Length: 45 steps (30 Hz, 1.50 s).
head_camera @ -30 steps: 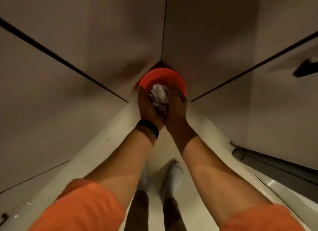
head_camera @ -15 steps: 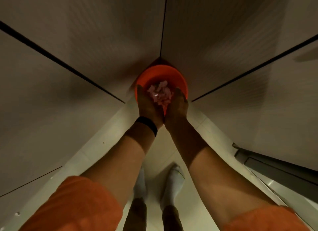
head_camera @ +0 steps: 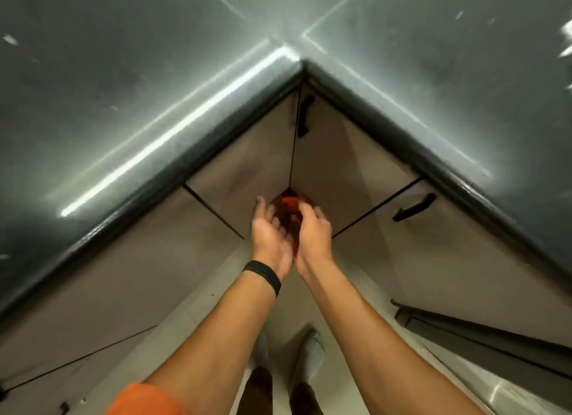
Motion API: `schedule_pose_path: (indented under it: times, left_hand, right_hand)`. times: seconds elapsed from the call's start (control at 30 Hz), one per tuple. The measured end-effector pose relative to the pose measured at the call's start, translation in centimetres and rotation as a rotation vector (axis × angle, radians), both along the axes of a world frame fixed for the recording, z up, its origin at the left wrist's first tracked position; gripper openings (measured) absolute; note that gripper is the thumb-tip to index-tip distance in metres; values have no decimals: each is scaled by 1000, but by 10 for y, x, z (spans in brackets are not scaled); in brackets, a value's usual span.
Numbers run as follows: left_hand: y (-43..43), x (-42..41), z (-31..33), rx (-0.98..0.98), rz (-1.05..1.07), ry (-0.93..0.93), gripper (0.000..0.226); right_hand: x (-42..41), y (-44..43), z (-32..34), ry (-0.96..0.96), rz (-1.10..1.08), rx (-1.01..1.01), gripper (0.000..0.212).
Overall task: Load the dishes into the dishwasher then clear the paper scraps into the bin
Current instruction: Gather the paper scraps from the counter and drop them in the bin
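Both hands have lifted away from the bin since the earlier frame, and the crumpled white paper scraps they cupped are no longer between them. The view has also tipped upward, so a dark bench [head_camera: 123, 105] now fills the top of the head view.

Head view, looking down along two bare forearms. The left hand [head_camera: 270, 238], with a black wristband [head_camera: 263, 273], and the right hand [head_camera: 313, 233] hover just above the bin [head_camera: 289, 201], palms turned toward each other. Their fingers [head_camera: 318, 216] are loosely spread and hold nothing, though they are blurred.

The bin is a small round orange tub, tucked on the floor [head_camera: 192, 315] in the inner corner where two runs of beige cabinet doors meet under the bench. Only a sliver of its rim and inside shows between the hands. No paper can be seen in it, so the scraps have most likely dropped inside, hidden by the hands.

To finish this step well, the hands should part fully over the opening, shake off any clinging bits, and the floor around the tub should be checked for strays.

Black handles [head_camera: 414, 207] sit on the doors. Pale socks [head_camera: 309, 352] stand below.
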<state>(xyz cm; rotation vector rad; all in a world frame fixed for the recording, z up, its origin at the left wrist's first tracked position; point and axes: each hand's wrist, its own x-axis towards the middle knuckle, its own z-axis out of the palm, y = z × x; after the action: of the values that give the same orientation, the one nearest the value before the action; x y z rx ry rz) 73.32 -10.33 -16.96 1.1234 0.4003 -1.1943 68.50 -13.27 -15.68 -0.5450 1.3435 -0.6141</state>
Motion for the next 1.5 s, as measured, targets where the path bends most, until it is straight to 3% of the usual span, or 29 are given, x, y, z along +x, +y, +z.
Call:
schedule_pose_path:
  times: [0.13,0.27,0.47,0.83,1.5]
  left_hand:
    - [7,1,109,-82,-32,-116,63]
    - [14,-5,205,-135,-14,-219,59]
    - [23,-16,298,-212,-34,-301,54]
    - [-22,33,294,-235,-49,-345,53]
    - [-212,245,270,-303,-122,-381,63]
  right_hand:
    - [-7,0,101,-135,98,-119,21]
    - [-19,8,191,-213,158,-238,21]
    - [-38,5,272,-209,235,-453,19]
    - [-13,-42,284,-195,357,-569,17]
    - [182,-226,263,-13,380,-582,16]
